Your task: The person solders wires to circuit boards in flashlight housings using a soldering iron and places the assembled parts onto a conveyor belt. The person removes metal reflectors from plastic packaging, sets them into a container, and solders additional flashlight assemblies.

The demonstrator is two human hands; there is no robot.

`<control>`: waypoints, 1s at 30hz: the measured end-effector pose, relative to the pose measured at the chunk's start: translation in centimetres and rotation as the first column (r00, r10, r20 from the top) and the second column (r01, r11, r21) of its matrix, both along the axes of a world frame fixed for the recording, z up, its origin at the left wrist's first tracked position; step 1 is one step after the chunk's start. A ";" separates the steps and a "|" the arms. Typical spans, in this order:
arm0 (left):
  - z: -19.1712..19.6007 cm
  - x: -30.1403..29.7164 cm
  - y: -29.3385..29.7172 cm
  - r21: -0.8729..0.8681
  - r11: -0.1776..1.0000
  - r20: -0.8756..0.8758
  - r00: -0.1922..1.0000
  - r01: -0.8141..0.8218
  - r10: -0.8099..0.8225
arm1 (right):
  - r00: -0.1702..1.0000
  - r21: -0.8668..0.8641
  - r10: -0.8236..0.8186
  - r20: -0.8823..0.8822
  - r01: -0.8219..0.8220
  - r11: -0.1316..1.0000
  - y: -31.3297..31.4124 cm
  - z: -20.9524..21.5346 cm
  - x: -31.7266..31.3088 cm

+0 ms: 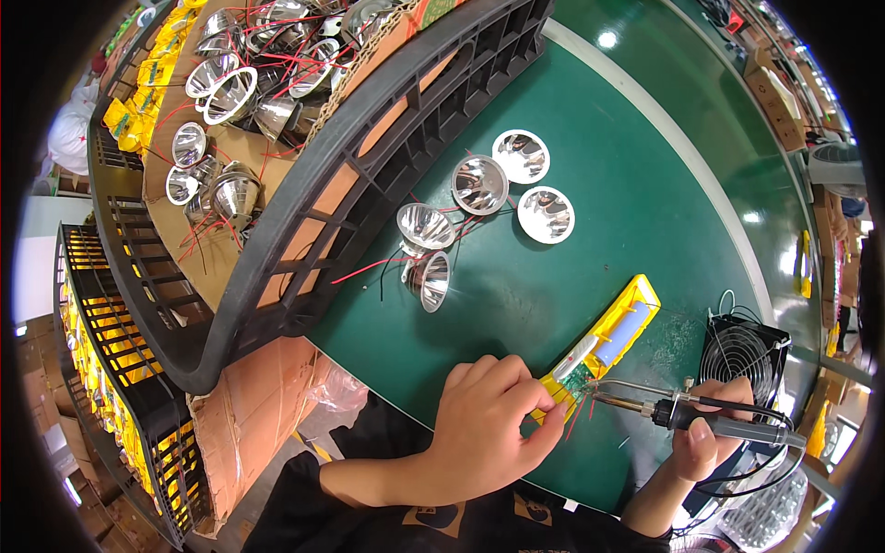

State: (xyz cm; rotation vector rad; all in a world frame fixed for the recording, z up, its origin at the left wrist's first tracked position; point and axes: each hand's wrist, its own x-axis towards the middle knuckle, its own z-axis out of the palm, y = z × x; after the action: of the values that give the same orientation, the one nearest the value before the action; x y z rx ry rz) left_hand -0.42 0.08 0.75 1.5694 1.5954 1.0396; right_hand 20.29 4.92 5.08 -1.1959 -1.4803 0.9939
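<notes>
In the head view I look down on a green table point(396, 343), its edges bowed by the fisheye lens. The thing being worked on, a narrow yellow case point(646, 293), lies on the table right of centre, slanting from upper right to lower left near the person's hands. Inside it, a blue cell point(622, 333) sits toward the upper end, and a small green board point(572, 379) toward the lower. My left hand point(495, 417) is at the lower end, palm down, fingers curled, thumb and forefinger drawn close together; I cannot tell whether they pinch the case or a wire. My right hand point(708, 435) holds a soldering iron point(737, 428) by its dark handle, the iron pointing left. Its metal tip is at the board, beside a thin bent tube; I cannot tell whether the tip touches. Thin red wires point(573, 424) show just below the tip. A black fan point(743, 356) stands beyond the right hand. Farther up the table lie five silvery reflectors point(479, 185), some with red and black leads. To their left, a black crate point(277, 219) holds more reflectors, piled over cardboard.
</notes>
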 end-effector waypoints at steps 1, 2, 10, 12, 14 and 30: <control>0.0 0.0 0.0 -0.002 1.000 -0.002 1.000 0.002 -0.002 | 1.000 -0.002 -0.001 -0.002 0.001 1.000 0.0 -0.1 0.0; 0.0 0.0 0.0 -0.005 1.000 -0.004 1.000 0.003 -0.003 | 1.000 0.000 0.000 0.010 0.000 1.000 -0.1 -0.2 0.1; -0.1 0.1 0.1 -0.001 1.000 -0.004 1.000 0.002 -0.002 | 1.000 -0.002 -0.009 0.007 0.009 1.000 -0.2 -0.1 -0.1; 0.0 0.0 0.0 0.001 1.000 -0.001 1.000 0.003 -0.003 | 1.000 0.005 -0.008 0.011 0.008 1.000 -0.1 -0.2 -0.2; 0.1 0.0 0.0 -0.020 1.000 -0.011 1.000 0.009 -0.009 | 1.000 -0.002 0.003 0.016 -0.003 1.000 -0.1 -0.2 0.0; 0.0 0.1 0.1 -0.009 1.000 -0.024 1.000 0.003 -0.004 | 0.999 0.006 -0.003 0.043 0.003 1.000 -0.3 0.2 -0.2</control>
State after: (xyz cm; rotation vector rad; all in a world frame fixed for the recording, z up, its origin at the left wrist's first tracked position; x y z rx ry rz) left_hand -0.34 0.20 0.78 1.5837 1.6110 1.0137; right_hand 20.14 4.65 5.27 -1.2216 -1.5139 0.9661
